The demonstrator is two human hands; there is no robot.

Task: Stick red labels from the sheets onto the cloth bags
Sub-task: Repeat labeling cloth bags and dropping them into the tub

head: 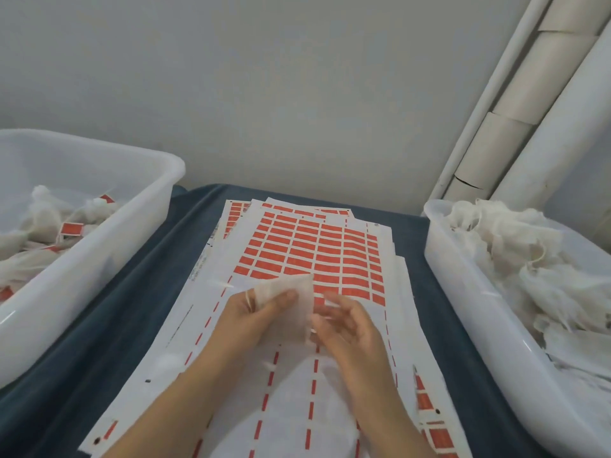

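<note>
A stack of white sheets (pixel 211 292) with rows of red labels (pixel 307 249) lies in the middle of the blue-covered table. Over its near half my left hand (pixel 244 315) pinches a thin white cloth bag (pixel 291 292) by its left side, thumb on top. My right hand (pixel 347 325) touches the bag's right lower edge with bent fingers; whether a label sits under those fingertips is hidden by blur. More loose white cloth (pixel 297 408) rests on the sheets between my forearms.
A translucent tub (pixel 99 252) at left holds bags with red labels on them. A second tub (pixel 463 309) at right is heaped with plain white cloth bags. White pipes (pixel 515 104) run up the wall at the back right.
</note>
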